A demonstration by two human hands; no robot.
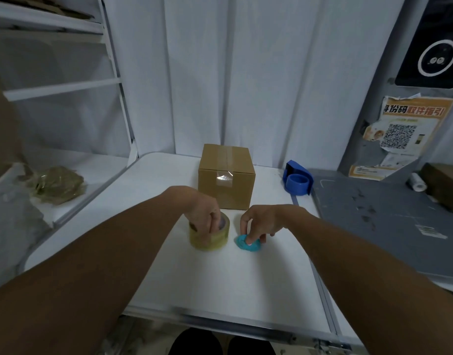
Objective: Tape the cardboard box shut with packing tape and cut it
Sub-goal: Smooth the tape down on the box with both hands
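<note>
A small brown cardboard box point(226, 176) stands on the white table point(220, 283), a strip of clear tape running over its top seam and down its front face. In front of it lies a yellowish roll of packing tape point(210, 238), flat on the table. My left hand point(203, 213) grips this roll, fingers reaching into its core. To the right, my right hand point(258, 222) pinches a small turquoise cutter point(248, 243) that rests on the table.
A blue tape dispenser point(298, 178) sits right of the box at the table's edge. A grey surface point(389, 221) adjoins on the right, carrying a small white roll point(417, 181) and a brown box point(444, 188). Crumpled tape point(57, 184) lies on the left shelf.
</note>
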